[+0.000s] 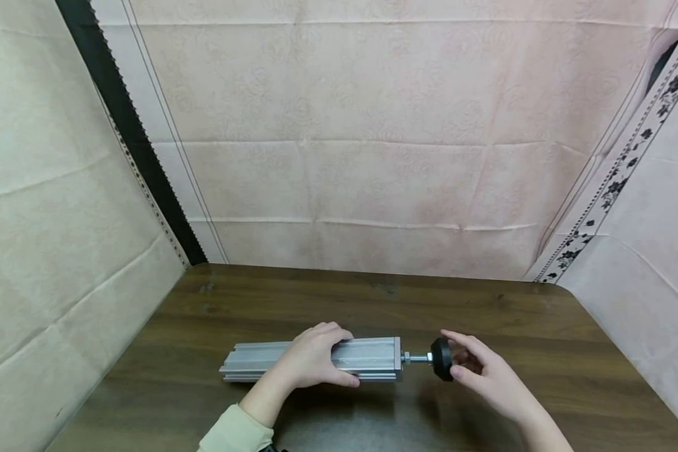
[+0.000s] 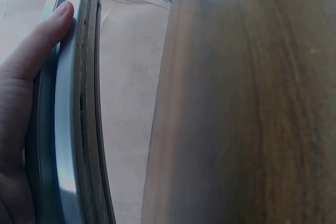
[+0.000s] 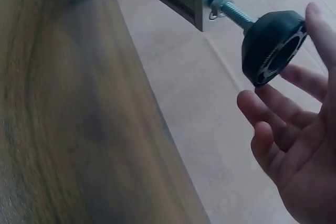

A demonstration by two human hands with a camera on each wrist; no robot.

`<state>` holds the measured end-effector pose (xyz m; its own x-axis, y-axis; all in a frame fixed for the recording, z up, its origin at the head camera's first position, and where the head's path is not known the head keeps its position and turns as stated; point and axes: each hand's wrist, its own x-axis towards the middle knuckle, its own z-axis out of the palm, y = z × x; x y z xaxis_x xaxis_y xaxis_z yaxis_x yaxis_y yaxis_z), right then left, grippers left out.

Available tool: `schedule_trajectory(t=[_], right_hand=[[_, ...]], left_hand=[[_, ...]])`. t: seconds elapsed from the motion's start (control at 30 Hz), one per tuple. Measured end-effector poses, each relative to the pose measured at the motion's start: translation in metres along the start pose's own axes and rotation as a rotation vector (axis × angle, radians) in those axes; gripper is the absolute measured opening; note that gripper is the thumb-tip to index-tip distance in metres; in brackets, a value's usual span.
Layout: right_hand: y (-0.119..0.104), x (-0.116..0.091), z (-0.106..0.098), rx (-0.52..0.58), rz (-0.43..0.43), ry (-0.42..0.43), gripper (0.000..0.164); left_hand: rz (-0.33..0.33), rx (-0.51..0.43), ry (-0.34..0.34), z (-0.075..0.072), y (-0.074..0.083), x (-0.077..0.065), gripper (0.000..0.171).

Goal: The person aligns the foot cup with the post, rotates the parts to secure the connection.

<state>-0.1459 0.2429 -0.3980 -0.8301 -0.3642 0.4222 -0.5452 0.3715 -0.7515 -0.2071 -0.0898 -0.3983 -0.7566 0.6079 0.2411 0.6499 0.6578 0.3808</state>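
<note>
A silver aluminium extrusion profile (image 1: 373, 355) is held lengthwise above the table, its shadow falling below. My left hand (image 1: 315, 356) grips it near the middle, thumb on the near side and fingers over the top; the left wrist view shows the thumb (image 2: 50, 38) along the grooved profile (image 2: 67, 114). From the profile's right end plate (image 3: 207, 1) a threaded rod (image 3: 237, 15) with a nut sticks out. It carries a round black levelling foot (image 3: 270, 43). My right hand (image 1: 488, 373) pinches the foot's rim with its fingertips, the palm staying apart.
Below lies a brown wood-grain table (image 1: 231, 301) with rounded far corners. Pale patterned cloth (image 1: 373, 157) hangs behind it, and more cloth closes off the left (image 1: 62, 251) and right (image 1: 644, 251) sides.
</note>
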Motion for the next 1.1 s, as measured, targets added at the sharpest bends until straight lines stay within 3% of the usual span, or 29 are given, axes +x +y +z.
schedule_trajectory(t=[0.17,0.47,0.57,0.67,0.77,0.97,1.03,1.1], right_hand=[[-0.0002,-0.0003,-0.0028,0.051,-0.072,-0.059,0.070],[-0.0026,-0.0004,-0.0017,0.043,0.069,-0.008,0.040],[-0.0018,-0.0022,-0.0036,0.023,0.023,-0.002,0.052],[-0.0010,-0.0022,-0.0041,0.014,-0.076,-0.030,0.068],[-0.0016,-0.0003,-0.0025,-0.002,-0.113,-0.043,0.069],[-0.0078,0.0039,0.0003,-0.057,0.114,0.021,0.041],[-0.0085,0.0040,-0.0006,-0.051,0.130,0.035,0.040],[-0.0074,0.0029,-0.0028,-0.051,0.067,0.027,0.048]], left_hand=[[-0.004,-0.003,0.007,-0.0022,0.0015,0.0000,0.070],[0.007,-0.011,0.003,-0.0020,0.0022,0.0000,0.069],[0.000,-0.018,0.000,-0.0015,0.0017,-0.0008,0.068],[0.001,-0.016,0.000,-0.0011,0.0010,-0.0009,0.069],[0.001,-0.016,0.001,-0.0004,0.0004,-0.0003,0.070],[-0.001,-0.015,0.003,0.0006,0.0009,-0.0004,0.068],[0.002,-0.012,0.003,0.0012,0.0010,-0.0005,0.067],[0.003,-0.006,0.004,0.0017,0.0010,-0.0006,0.068]])
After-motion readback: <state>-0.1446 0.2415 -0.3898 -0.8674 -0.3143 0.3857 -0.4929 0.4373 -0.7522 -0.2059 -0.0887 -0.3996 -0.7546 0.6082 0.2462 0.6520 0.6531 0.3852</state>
